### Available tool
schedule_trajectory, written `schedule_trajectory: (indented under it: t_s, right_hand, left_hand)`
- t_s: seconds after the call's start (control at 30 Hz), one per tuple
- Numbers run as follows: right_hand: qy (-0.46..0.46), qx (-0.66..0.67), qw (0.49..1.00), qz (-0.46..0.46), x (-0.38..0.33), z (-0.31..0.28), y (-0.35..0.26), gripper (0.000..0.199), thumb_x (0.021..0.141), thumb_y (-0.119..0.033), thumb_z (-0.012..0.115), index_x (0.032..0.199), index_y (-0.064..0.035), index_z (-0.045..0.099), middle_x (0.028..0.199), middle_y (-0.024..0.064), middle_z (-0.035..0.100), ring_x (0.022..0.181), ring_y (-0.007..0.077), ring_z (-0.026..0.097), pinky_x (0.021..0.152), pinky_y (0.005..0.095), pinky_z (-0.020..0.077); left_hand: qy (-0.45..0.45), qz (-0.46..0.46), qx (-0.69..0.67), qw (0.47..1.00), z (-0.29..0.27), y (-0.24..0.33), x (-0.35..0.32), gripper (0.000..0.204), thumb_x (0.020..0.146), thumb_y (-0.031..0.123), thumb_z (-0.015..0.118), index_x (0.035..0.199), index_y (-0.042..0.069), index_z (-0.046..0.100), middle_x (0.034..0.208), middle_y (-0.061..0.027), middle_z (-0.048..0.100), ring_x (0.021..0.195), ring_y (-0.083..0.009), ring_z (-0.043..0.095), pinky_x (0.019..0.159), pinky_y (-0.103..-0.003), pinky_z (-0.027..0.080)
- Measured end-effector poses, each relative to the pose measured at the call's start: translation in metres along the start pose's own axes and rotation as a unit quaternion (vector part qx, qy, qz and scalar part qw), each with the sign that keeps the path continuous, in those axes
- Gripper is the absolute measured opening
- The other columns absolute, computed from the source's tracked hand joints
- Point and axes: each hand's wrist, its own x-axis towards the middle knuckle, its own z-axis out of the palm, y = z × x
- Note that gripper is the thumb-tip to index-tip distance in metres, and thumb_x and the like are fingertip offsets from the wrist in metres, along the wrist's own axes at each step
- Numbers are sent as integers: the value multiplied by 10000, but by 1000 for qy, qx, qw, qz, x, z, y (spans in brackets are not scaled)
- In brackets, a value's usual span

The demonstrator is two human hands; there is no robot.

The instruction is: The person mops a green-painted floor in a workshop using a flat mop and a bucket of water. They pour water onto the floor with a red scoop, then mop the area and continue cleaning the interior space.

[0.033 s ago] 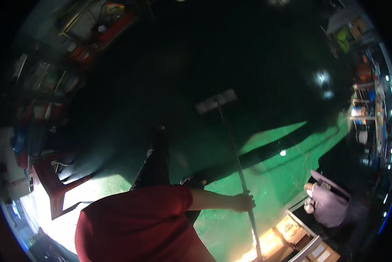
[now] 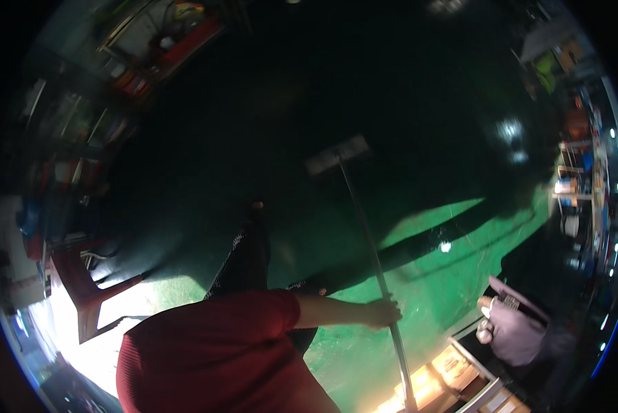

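Observation:
A long-handled flat mop (image 2: 365,224) slants across the green floor. Its pale rectangular head (image 2: 338,155) lies on the dark part, ahead of my feet. My right hand (image 2: 383,313) is wrapped round the metal pole, with the arm stretched out to the right from a dark red sleeve. The pole's upper end runs down toward the lower edge, past some lit cardboard boxes. My left hand is not in view; my red shirt (image 2: 205,351) fills the lower left.
A reddish-brown stool (image 2: 81,292) stands at left in bright light. At lower right are cardboard boxes (image 2: 453,365) in a metal-edged frame and a mauve chair-like thing (image 2: 519,334) with a cloth-like cover. Cluttered shelves (image 2: 574,186) line the right; a red-edged bench (image 2: 185,51) is at far left.
The mop head sits very slightly farther left and up in the picture. My right hand keeps its grip on the pole, a little higher in view.

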Motion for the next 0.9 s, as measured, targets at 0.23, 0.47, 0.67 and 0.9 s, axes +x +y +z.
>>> schedule_trajectory:
  t_s: [0.23, 0.47, 0.67, 0.9]
  right_hand:
    - [-114, -23, 992, 46, -154, 193, 81, 203, 830, -153, 423, 643, -75, 417, 602, 17, 374, 553, 131, 368, 582, 285, 349]
    - [-422, 174, 876, 153, -397, 453, 101, 242, 876, -157, 398, 654, -63, 418, 582, 31, 412, 541, 131, 435, 627, 334, 464]
    - [-527, 258, 786, 195, -497, 569, 62, 290, 887, -192, 400, 623, -85, 344, 512, 14, 335, 506, 115, 391, 654, 333, 433]
    - [-555, 232, 765, 232, -507, 584, 29, 310, 881, -167, 416, 594, -83, 334, 500, 16, 325, 489, 122, 384, 673, 338, 437]
  left_hand:
    - [147, -207, 34, 967, -249, -272, -154, 161, 665, 121, 601, 799, 131, 512, 829, -44, 492, 889, -229, 499, 900, -489, 298]
    - [248, -411, 222, 849, -419, -508, -330, 236, 604, 151, 649, 801, 168, 522, 873, -21, 499, 1036, -226, 442, 888, -432, 343]
    - [332, -524, 144, 771, -499, -536, -419, 169, 730, 120, 591, 875, 147, 507, 939, 12, 516, 1052, -185, 432, 830, -386, 388]
    - [356, -578, 115, 725, -494, -504, -460, 211, 747, 107, 582, 931, 143, 485, 1044, -17, 508, 1218, -250, 340, 912, -405, 383]
